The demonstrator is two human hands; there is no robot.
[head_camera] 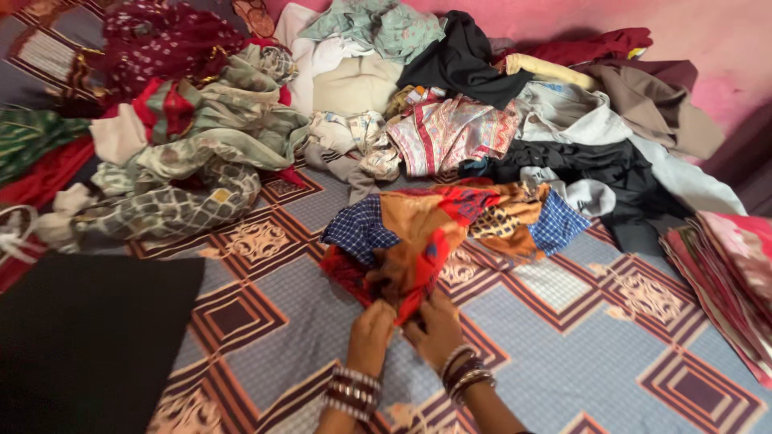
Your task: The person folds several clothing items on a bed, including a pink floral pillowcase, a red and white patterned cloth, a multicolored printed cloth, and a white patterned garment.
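We see one patchwork cloth (450,229), soft and crumpled, in orange, red and blue checks, lying on the patterned bedsheet (611,337), its long axis running left to right. Our left hand (371,333) and right hand (438,325) both pinch its near, bunched end. Beyond lies one heap of clothes (386,104).

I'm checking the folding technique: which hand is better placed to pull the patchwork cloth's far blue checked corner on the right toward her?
Likely the right hand: it grips the patchwork cloth on that corner's side; the left hand would cross over.
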